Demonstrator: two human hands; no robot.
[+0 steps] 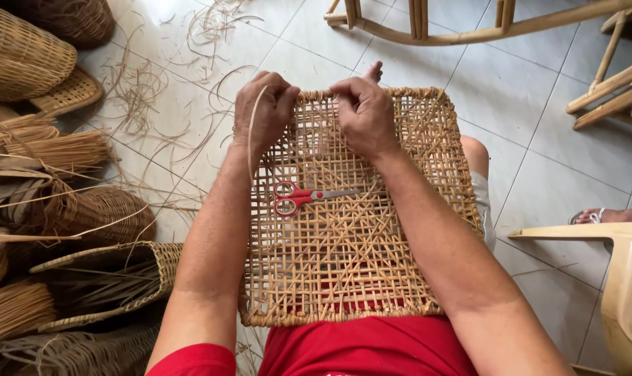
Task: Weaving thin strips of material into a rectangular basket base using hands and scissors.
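Note:
A square woven cane panel (pixel 372 264) lies across my lap, its open lattice partly filled with diagonal strands. My left hand (pixel 264 111) is closed on a thin cane strand (pixel 250 139) at the panel's far left corner; the strand loops down past my wrist. My right hand (pixel 363 111) is closed at the far rim of the panel, fingers pinching the weave beside the left hand. Red-handled scissors (pixel 295 198) lie on the panel, blades pointing right, just below both hands.
Woven baskets (pixel 24 63) and bundles of cane (pixel 44 150) crowd the floor on the left, with loose strands (pixel 142 90) scattered on white tiles. Wooden furniture frames (pixel 497 24) stand at the top right. A cream plastic chair (pixel 619 278) and another person's sandalled foot (pixel 605 216) are on the right.

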